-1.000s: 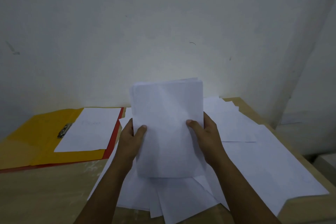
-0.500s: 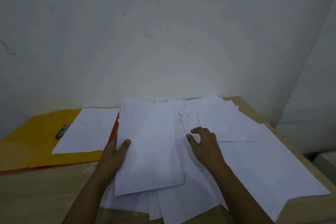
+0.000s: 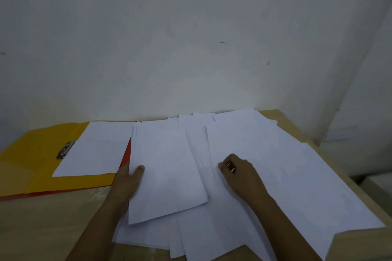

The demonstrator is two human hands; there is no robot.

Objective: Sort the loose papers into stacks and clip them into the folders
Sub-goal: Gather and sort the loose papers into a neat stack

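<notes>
Landmark: yellow folder [image 3: 42, 167], lying open flat at the left of the table [image 3: 42, 224], with a red folder [image 3: 126, 152] showing as an edge beneath it. Clip [image 3: 65, 150] sits on the folder's inner face with one sheet [image 3: 93, 150] lying just right of it; cannot tell whether the clip grips that sheet. Right of the folder: loose papers [image 3: 297, 186] fanned and overlapping out to the table's right edge, not yet sorted. A stack [image 3: 167, 171] lies on top of them, its left edge touching the folder's right corner. Left hand [image 3: 127, 182] grips the stack's left edge, thumb on top and fingers hidden beneath, probably to keep the bundle squared and apart from the spread. Right hand [image 3: 239, 171] rests further right of the folder on the loose sheets, fingers curled with tips on paper; cannot tell if it pinches a sheet, likely feeling for the next one. Judgement: sorting is at an early stage; the stack is kept near the folder for a short transfer to the clip
</notes>
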